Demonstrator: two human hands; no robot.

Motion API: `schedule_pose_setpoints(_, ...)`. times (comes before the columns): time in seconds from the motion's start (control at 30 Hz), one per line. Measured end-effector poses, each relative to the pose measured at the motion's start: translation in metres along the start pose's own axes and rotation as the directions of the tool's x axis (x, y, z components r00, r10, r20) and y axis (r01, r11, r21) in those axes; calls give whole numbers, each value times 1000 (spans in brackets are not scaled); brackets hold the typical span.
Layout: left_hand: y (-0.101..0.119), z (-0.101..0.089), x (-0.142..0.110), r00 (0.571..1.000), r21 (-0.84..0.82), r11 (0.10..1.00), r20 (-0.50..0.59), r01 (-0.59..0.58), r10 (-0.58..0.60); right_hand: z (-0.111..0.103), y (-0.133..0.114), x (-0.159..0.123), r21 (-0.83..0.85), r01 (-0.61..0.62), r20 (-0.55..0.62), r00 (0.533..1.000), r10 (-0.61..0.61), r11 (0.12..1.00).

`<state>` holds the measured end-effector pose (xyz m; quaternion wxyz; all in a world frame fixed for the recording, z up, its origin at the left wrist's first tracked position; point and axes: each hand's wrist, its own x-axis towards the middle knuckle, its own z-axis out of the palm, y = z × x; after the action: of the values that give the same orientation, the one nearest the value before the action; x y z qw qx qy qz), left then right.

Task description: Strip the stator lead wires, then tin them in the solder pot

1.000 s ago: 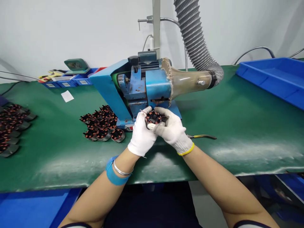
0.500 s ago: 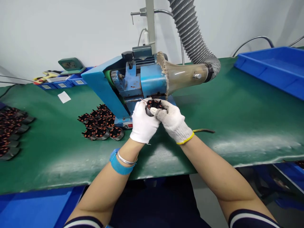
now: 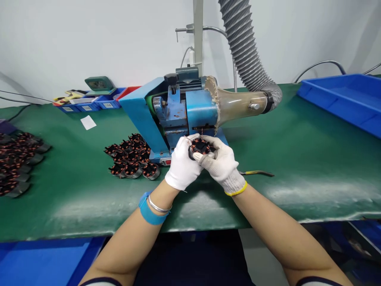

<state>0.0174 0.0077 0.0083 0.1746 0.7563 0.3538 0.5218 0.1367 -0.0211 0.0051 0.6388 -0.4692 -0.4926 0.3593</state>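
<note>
Between my two gloved hands is a motor stator [image 3: 200, 146], a ring with black insulation and copper windings, its open face turned up. My left hand [image 3: 183, 165] wraps its left side, and my right hand [image 3: 218, 161] grips its right side with the thumb across the near edge. Thin copper wire ends stick up from it. The stator is just in front of the slot in the blue belt machine [image 3: 201, 111]; whether a wire touches the slot I cannot tell. Left of the machine base, several similar stators [image 3: 132, 157] stand grouped on the green bench.
More stators [image 3: 18, 165] lie at the far left. Small blue bins [image 3: 92, 104] and a white paper [image 3: 88, 122] are behind. A clear funnel [image 3: 238, 104] joins a grey hose [image 3: 241, 43]. A blue tray [image 3: 339, 95] stands right, a yellow-handled tool [image 3: 257, 172] nearer.
The view has tilted up slightly and shifted left. My hands have drawn the stator a little back from the machine slot, and its wound face now shows more fully.
</note>
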Motion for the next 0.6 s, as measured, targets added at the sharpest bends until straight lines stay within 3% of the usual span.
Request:
schedule_pose_setpoints(0.17, 2, 10, 13, 995, 4, 996, -47, 92, -91, 4, -7, 11, 107, -97, -11, 995, 98, 990)
schedule_pose_setpoints(0.3, 4, 12, 10, 995, -23, 996, -48, 87, -88, 0, -5, 10, 93, -56, 0, 998, 56, 994)
schedule_pose_setpoints(0.43, 1, 4, -2, 999, 28, 999, -49, -23, 24, -9, 1, 2, -67, 174, 65, 983, -170, 982)
schedule_pose_setpoints(0.53, -3, -3, -9, 993, 25, 997, -96, -73, 75, -15, -1, -2, -121, 387, 214, 910, -357, 914)
schedule_pose_setpoints(0.6, -6, -5, -11, 991, 8, 997, -108, -78, 79, -17, -4, -3, -137, 489, 246, 859, -448, 862)
